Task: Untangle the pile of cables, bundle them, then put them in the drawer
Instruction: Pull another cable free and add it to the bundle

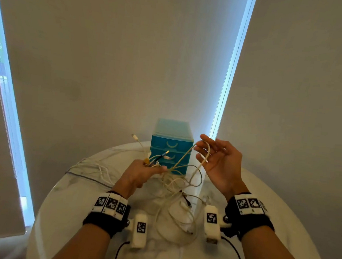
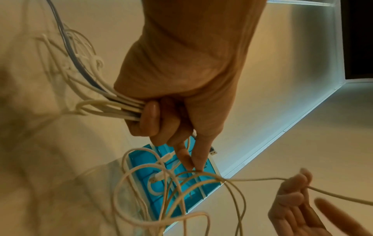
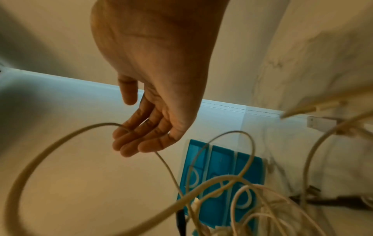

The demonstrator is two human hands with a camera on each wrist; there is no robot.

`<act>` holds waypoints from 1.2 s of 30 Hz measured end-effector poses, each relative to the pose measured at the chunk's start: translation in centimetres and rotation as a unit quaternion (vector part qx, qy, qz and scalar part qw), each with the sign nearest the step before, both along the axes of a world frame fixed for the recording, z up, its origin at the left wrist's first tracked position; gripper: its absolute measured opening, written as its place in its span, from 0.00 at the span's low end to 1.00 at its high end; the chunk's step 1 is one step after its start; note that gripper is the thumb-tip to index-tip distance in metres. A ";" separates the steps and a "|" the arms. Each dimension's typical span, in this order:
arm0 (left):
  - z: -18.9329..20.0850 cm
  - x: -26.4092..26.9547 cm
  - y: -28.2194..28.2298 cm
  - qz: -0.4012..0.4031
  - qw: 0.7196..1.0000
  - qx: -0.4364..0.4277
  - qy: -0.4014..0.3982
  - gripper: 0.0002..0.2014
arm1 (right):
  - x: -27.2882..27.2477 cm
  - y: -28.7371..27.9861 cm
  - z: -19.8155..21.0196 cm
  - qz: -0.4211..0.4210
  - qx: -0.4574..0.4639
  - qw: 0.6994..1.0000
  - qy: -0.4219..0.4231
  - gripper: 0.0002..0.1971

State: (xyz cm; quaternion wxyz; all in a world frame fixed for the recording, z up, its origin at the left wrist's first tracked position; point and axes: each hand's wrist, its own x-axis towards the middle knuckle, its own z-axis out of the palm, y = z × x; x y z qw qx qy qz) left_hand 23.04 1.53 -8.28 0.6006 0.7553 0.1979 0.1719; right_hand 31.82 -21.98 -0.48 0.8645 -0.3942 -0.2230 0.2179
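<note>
Head view shows the left hand (image 1: 141, 173) gripping the gathered cable ends (image 1: 155, 159) above the tabletop's (image 1: 283, 201) far middle, while the open right hand (image 1: 219, 160) hooks one loose cable (image 1: 202, 152), best drawn out slowly before the closed drawer unit (image 1: 171, 146).

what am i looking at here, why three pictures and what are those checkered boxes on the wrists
A person is sorting cables with bare hands. One picture comes from a head camera; the other two from cameras strapped to each wrist, carrying those patterned tags. The left hand grips a bunch of cables by their plug ends. The right hand is open, with one cream cable draped over its fingers. More tangled cable lies on the round white table, in front of a blue drawer unit whose drawers look shut.
</note>
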 end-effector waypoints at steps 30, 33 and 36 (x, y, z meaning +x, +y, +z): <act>3.0 -1.8 -0.4 -0.162 0.982 -0.026 -0.093 0.18 | -2.7 2.3 -7.1 0.027 -0.147 0.989 0.009 0.27; 2.6 -1.9 -1.1 -0.217 0.976 0.032 -0.019 0.12 | -2.5 2.2 -7.6 0.045 -0.087 0.993 0.071 0.31; 2.1 -1.4 -1.5 -0.224 0.971 0.072 0.045 0.15 | -2.0 2.4 -8.2 0.024 -0.044 0.993 0.103 0.31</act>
